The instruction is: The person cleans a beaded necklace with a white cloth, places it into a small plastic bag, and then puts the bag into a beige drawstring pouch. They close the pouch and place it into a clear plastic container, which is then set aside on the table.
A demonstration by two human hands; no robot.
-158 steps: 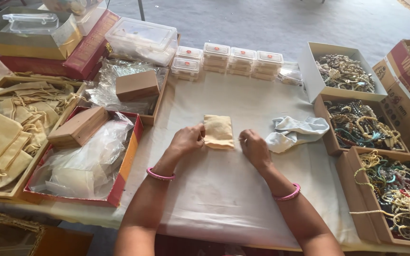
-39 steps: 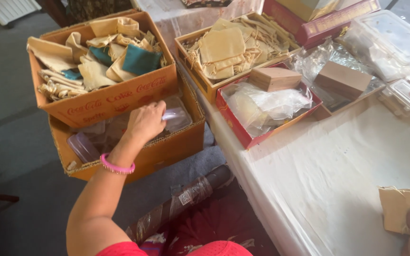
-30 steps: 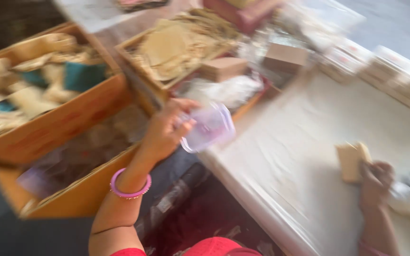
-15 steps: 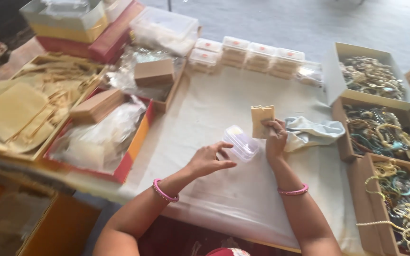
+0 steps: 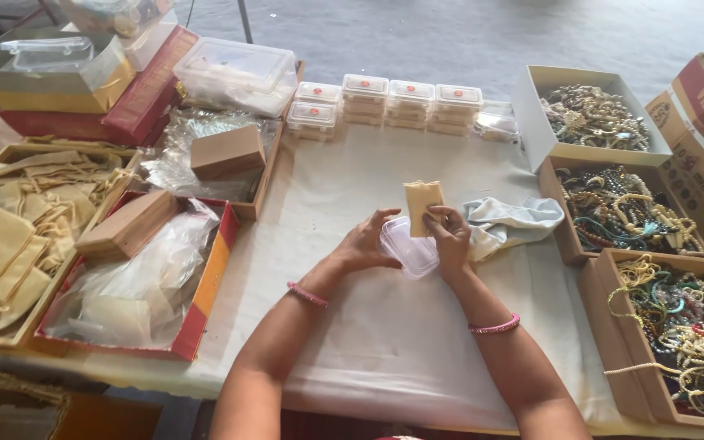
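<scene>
My left hand holds a small clear plastic box by its left side, just above the white cloth-covered table. My right hand grips a small folded beige pouch, held upright over the box's far edge, and also touches the box's right side. Both wrists wear pink bangles.
A pale crumpled cloth lies right of my hands. Cardboard boxes of bead jewellery line the right edge. Stacked small clear boxes stand at the back. Trays of beige pouches, plastic bags and wooden boxes fill the left.
My left hand fetched the clear box from a carton beside the table and brought it to the middle. Both hands now meet at the box, with the pouch over it.
</scene>
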